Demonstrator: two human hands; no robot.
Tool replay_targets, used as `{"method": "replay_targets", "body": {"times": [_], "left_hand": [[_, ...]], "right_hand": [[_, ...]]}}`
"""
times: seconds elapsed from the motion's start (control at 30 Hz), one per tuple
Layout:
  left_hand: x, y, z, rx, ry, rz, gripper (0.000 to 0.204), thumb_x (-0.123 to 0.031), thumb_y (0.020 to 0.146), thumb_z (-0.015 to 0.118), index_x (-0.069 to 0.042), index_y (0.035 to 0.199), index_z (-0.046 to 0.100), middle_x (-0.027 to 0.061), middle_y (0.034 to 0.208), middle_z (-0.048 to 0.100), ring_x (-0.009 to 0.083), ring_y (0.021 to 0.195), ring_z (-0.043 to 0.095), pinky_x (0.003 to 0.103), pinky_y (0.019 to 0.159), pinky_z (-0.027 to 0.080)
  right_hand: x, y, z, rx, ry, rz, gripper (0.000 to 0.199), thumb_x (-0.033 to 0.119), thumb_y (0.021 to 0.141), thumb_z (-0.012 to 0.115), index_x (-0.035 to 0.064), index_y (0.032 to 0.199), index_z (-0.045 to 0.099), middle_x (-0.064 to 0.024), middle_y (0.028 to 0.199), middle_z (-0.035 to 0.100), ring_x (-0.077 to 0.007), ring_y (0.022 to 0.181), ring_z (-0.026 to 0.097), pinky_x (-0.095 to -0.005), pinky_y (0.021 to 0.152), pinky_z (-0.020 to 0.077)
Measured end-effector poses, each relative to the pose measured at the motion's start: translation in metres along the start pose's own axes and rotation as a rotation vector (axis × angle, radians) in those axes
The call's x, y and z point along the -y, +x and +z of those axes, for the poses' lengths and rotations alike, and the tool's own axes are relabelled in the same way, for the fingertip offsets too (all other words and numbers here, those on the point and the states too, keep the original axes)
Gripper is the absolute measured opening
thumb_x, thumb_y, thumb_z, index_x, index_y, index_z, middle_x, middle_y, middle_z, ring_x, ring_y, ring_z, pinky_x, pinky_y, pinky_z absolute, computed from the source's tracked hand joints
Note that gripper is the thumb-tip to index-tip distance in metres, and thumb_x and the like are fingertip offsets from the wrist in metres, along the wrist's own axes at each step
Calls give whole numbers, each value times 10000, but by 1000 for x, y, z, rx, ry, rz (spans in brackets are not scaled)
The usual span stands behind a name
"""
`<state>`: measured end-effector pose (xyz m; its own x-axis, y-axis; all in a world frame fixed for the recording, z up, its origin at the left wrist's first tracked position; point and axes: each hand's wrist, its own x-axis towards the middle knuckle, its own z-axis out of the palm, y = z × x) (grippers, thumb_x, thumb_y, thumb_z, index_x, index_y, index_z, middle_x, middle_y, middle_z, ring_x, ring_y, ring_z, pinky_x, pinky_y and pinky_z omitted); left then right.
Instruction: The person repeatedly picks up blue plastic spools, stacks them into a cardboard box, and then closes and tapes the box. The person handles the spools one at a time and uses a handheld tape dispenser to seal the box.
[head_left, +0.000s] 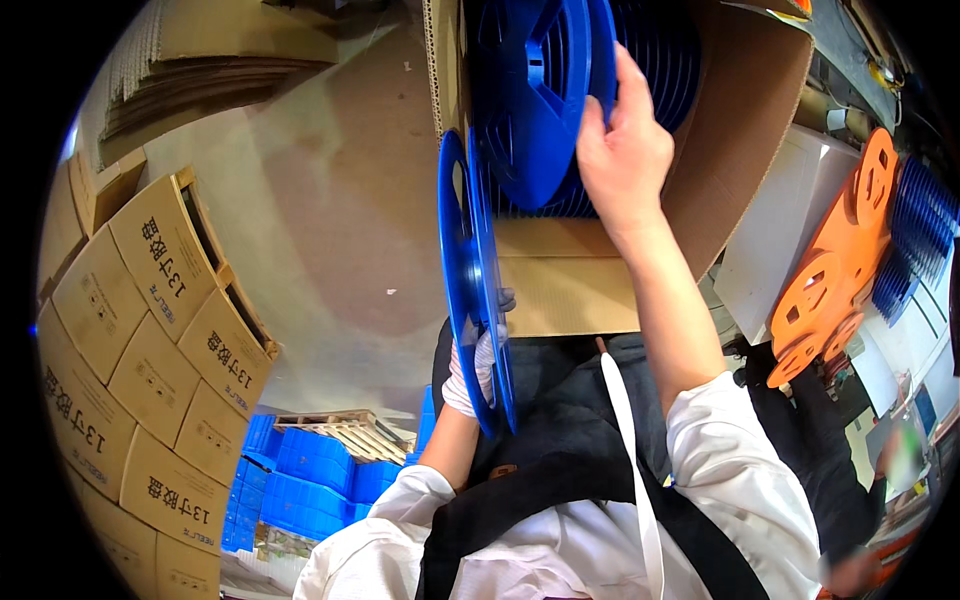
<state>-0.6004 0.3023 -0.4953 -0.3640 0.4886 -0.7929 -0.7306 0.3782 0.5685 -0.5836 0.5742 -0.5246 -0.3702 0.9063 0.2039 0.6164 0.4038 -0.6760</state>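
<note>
The gloved left hand (463,388) grips a blue reel (453,240) outside the carton (745,125); the right hand (628,152) pinches another reel (545,140) inside; a row of reels (680,60) already stands there, these two unreleased.

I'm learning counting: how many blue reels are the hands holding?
2: one blue reel in the left hand, another in the right hand. More reels sit in the box; some may be hidden.
</note>
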Motion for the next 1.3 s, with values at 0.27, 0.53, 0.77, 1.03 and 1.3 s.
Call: {"method": "replay_targets", "body": {"times": [0.27, 0.53, 0.77, 1.03, 1.3], "left_hand": [[12, 24, -4, 46, 36, 103, 605, -348, 841, 715, -56, 1319, 488, 87, 1168, 613, 206, 1059, 581, 328, 908, 444], [-26, 70, 25, 47, -97, 84, 374, -150, 931, 587, -63, 1282, 491, 61, 1120, 596, 149, 1031, 556, 283, 923, 441], [-49, 99, 52, -24, -25, 169, 459, -151, 936, 576, -77, 1363, 424, 71, 1127, 593, 193, 979, 594, 328, 898, 473], [-45, 123, 47, 83, -119, 103, 454, -164, 936, 580, -82, 1357, 431, 62, 1126, 597, 183, 975, 596, 322, 881, 483], [-30, 137, 43, 129, -151, 60, 449, -177, 936, 584, -88, 1350, 438, 54, 1126, 600, 172, 972, 597, 317, 864, 493]], "right_hand": [[-9, -11, 9, -14, -156, -183, 567, -6, 725, 600, 30, 1288, 544, 20, 402, 396, -127, 316, 421, -274, 341, 344], [-1, -13, -2, -34, -129, -227, 585, -41, 703, 604, 33, 1282, 554, 21, 403, 370, -126, 319, 402, -276, 344, 326], [-8, -23, -4, -34, -41, -133, 587, -33, 714, 604, 20, 1295, 536, 4, 425, 432, -133, 333, 449, -272, 360, 367], [-14, -28, -10, -48, -14, -106, 613, -47, 699, 606, 9, 1304, 525, 4, 435, 442, -127, 341, 453, -266, 367, 366], [-17, -38, -20, -47, 8, -145, 612, -67, 674, 605, 9, 1280, 553, 16, 442, 413, -107, 339, 401, -256, 372, 343]]}}
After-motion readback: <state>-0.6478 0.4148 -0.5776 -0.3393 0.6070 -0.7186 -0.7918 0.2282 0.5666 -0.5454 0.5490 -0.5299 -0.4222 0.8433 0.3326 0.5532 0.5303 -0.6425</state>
